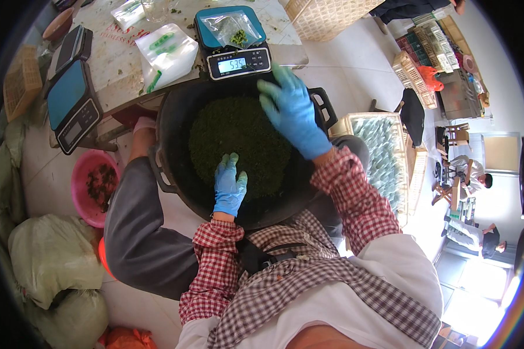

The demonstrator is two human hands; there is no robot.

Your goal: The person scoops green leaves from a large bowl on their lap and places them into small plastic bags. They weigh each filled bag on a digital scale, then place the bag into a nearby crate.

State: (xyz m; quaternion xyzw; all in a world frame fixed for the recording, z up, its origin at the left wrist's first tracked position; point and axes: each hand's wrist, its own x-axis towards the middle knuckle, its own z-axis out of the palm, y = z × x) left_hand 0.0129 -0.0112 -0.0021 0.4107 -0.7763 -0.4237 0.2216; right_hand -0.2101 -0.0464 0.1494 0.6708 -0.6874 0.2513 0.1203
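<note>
Both my hands wear blue gloves with greenish fingertips. My left hand [230,185] rests its fingers on the dark green plant material [240,144] heaped in a large black tub [174,126]. Over the tub's upper right part is my right hand [290,109], fingers spread and slightly blurred, just below a digital scale [238,63] with a lit display. A clear plastic bag [232,28] with a small green clump lies on the scale's blue plate. Left of the scale lies a stack of printed plastic bags [168,54] on the table [113,61].
A second scale [72,104] stands at the table's left end. Below it is a pink basin [81,187] with dark scraps. Full sacks [56,257] lie at lower left. A crate of filled packets [377,152] stands at right, and a woven basket [327,17] above. Two people are farther off.
</note>
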